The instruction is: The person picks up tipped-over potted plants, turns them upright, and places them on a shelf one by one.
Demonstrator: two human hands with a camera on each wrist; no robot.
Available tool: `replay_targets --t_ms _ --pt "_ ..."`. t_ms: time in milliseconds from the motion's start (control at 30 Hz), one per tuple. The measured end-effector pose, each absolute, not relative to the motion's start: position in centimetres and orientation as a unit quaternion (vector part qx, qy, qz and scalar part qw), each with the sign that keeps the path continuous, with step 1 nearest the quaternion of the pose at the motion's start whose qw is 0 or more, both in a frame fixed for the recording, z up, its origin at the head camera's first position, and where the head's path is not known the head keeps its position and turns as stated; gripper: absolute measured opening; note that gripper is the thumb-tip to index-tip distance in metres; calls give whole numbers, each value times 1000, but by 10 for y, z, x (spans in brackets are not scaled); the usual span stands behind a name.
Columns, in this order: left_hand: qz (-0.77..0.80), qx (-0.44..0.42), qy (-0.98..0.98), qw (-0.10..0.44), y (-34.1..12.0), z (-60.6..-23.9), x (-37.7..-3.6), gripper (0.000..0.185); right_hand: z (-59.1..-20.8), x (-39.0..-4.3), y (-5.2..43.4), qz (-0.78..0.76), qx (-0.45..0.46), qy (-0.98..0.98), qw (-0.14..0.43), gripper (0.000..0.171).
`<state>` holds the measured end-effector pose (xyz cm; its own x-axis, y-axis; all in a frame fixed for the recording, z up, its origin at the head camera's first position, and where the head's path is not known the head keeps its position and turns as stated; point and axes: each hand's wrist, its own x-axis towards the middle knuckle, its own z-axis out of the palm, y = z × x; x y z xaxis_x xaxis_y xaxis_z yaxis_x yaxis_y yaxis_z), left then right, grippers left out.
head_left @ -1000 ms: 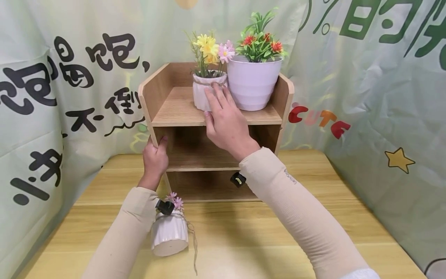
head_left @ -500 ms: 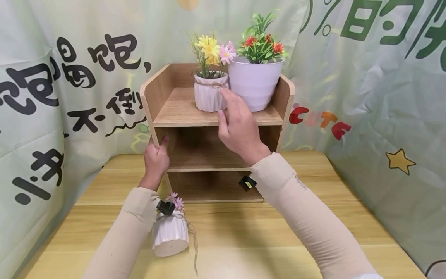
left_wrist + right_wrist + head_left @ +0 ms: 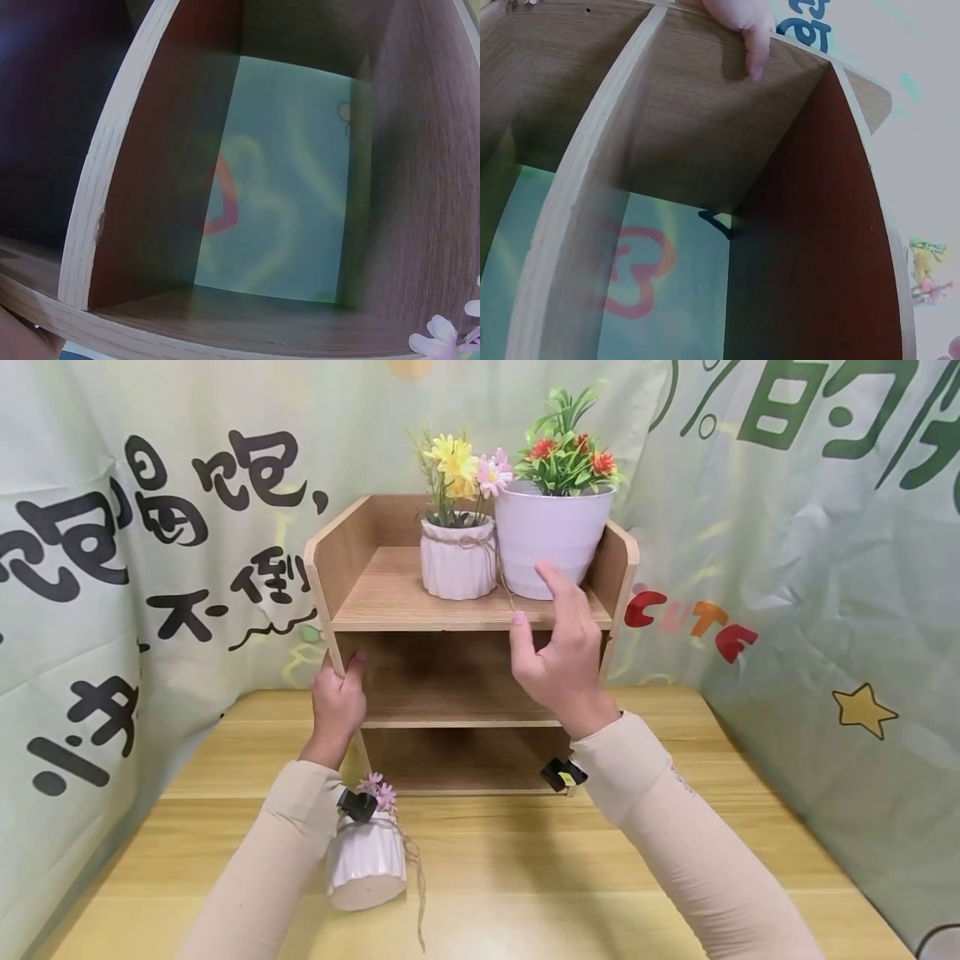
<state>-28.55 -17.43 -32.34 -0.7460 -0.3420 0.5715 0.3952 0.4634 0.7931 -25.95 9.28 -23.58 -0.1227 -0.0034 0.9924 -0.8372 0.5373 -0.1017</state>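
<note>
Wooden shelf [image 3: 378,597], with three levels, stands up on the counter [image 3: 750,835]. The left hand [image 3: 335,708] holds on to the left side board of it, near the middle level. Its grip is closed round the front edge of that board, with the thumb on the inside.

The right hand [image 3: 561,652] is up in front of the shelf, near the big pot. Its grip is loose: the fingers are a little bent, the thumb sticks out with a wide gap, and it holds nothing. I cannot tell if it touches the shelf.

On the top level, the small white pot [image 3: 457,562] stands upright. It has yellow flowers [image 3: 453,462] and a pink flower [image 3: 492,477], and string tied round it. Just beside it, on the right, stands the big pale pot [image 3: 553,527] with red flowers [image 3: 602,463] and green leaves.

Another white pot [image 3: 367,867] lies on its side on the counter, near the left sleeve [image 3: 277,852]. Its round bottom faces the person, and its purple flowers [image 3: 378,793] point to the shelf. A long string [image 3: 422,893] trails from it.
</note>
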Motion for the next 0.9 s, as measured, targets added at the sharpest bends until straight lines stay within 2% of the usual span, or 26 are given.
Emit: replay_targets --t_ms 467,900 --pt "-515 -23 -779 358 -173 -322 -283 36 -257 -260 123 396 272 -590 648 47" --pt "-517 -23 -776 360 -172 -322 -283 36 -286 -276 149 416 200 -607 647 58"
